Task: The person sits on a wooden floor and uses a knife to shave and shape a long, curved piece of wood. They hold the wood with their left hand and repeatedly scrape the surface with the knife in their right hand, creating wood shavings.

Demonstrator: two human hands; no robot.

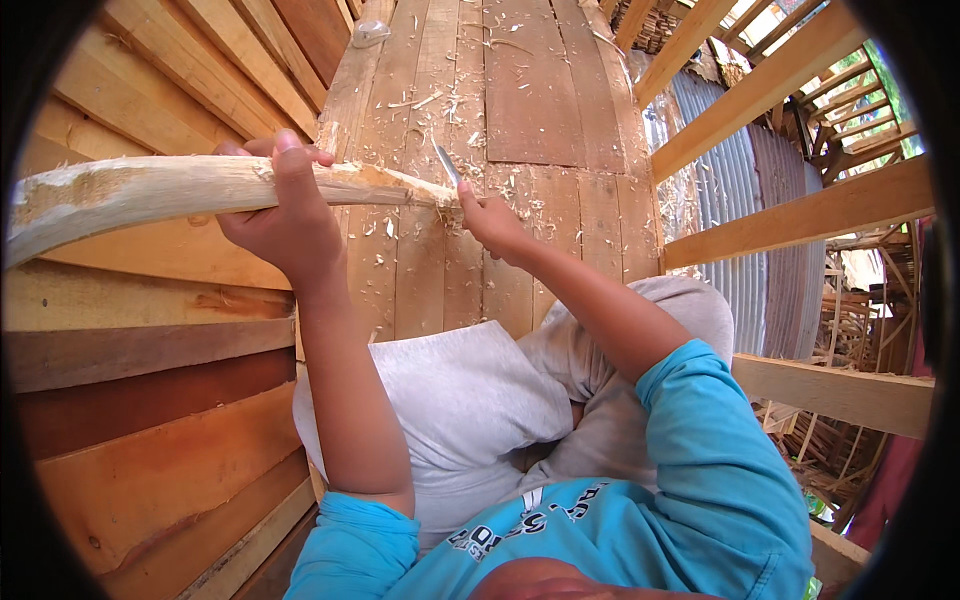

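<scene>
A long, pale, curved wooden pole (170, 187), stripped of bark, runs from the left rim toward the middle, its right end whittled narrower. Around its middle my left hand (290, 205) is wrapped, the thumb lying over the top. My right hand (490, 220) is closed on a knife at the pole's narrow end. The knife's thin blade (446, 163) points away from me, up and to the left. The knife's handle is hidden in my fist. Whether the blade touches the wood I cannot tell.
Wood shavings (455, 120) litter the plank floor (540, 90) ahead of me. A plank wall (150, 300) stands close on my left. Wooden rails (800, 215) line the right side, with corrugated metal sheets (740, 180) beyond them. A small clear object (370, 33) lies at the far left.
</scene>
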